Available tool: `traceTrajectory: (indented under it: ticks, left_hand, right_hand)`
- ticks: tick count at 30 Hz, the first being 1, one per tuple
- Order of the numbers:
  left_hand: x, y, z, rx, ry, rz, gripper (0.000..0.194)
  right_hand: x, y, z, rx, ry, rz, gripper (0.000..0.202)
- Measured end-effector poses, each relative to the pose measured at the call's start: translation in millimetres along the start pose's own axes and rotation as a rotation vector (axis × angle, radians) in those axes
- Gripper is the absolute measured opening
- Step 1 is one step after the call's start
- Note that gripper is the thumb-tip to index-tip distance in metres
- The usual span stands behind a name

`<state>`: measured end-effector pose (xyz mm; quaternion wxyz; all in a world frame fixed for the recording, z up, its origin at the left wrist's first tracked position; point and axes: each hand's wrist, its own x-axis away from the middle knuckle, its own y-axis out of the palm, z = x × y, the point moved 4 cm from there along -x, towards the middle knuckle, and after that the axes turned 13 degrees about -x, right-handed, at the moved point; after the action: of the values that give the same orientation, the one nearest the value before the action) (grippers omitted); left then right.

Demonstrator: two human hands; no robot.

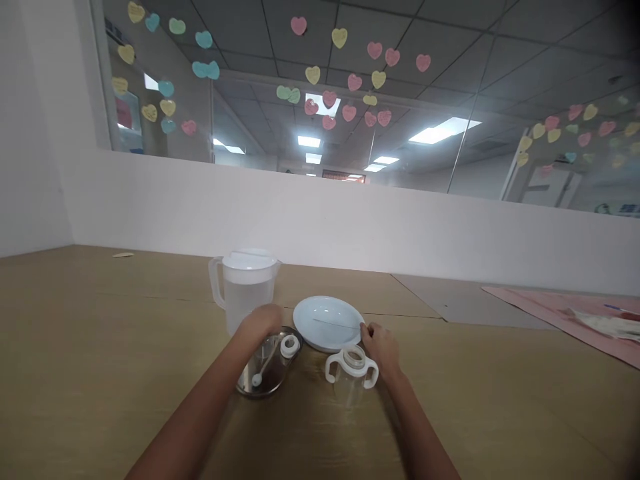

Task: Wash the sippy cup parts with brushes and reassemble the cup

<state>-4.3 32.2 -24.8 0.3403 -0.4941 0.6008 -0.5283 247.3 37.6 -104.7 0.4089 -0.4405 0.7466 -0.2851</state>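
My left hand [264, 321] is over the back of a metal tray [273, 381], in front of the white pitcher [245, 293]; its fingers are hidden. On the tray lie a white ring-shaped cap [289, 346] and a thin tube with a white end [257, 379]. My right hand [381, 343] is closed at the right rim of a white plate [320, 319], pinching a thin rod [337, 325] that reaches over the plate. A clear bottle with a white two-handled collar [354, 360] stands open-topped just in front of the plate, left of my right wrist.
The wooden table [150, 360] meets a white wall [300, 223] at the back. A grey sheet [465, 307] and a pink sheet [565, 323] with a plastic packet [605, 325] lie at the right. A small flat piece [123, 255] lies at the back left.
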Motion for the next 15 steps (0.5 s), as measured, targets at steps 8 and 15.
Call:
traceTrajectory:
  ticks: [8,15]
  left_hand:
    - [-13,22.3,5,-0.014,-0.01,-0.145,0.015]
    - [-16,25.3,1,0.029,-0.027,-0.147,0.014]
  right_hand:
    - [0,1,0,-0.015,-0.012,-0.008,0.042]
    - [1,-2,-2,-0.021,-0.012,-0.007,0.042]
